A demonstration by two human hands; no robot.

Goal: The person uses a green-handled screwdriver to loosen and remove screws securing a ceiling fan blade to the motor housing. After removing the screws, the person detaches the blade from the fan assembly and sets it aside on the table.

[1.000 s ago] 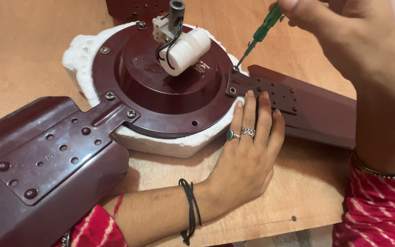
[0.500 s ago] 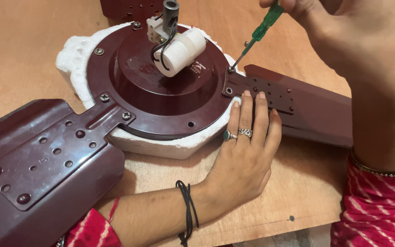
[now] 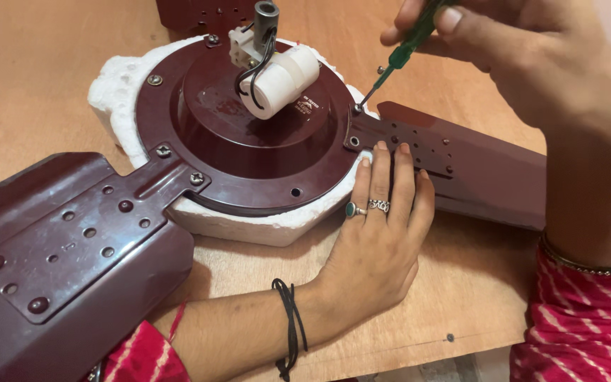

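While right hand (image 3: 532,64) grips screwdriver (image 3: 401,56) at screw (image 3: 356,108), left hand (image 3: 380,233) flat, fingers together.

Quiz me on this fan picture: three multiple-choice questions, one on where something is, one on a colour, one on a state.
1. Where does the left hand rest?
A. on the white capacitor
B. on the blade arm beside the motor housing
C. off the table

2. What colour is the screwdriver handle?
A. green
B. red
C. yellow

3. How is the screwdriver tip?
A. lying flat on the table
B. set on a screw at the housing rim
C. raised clear

B, its fingers lie on the arm. A, green shows in the right hand. B, the tip meets the screw.
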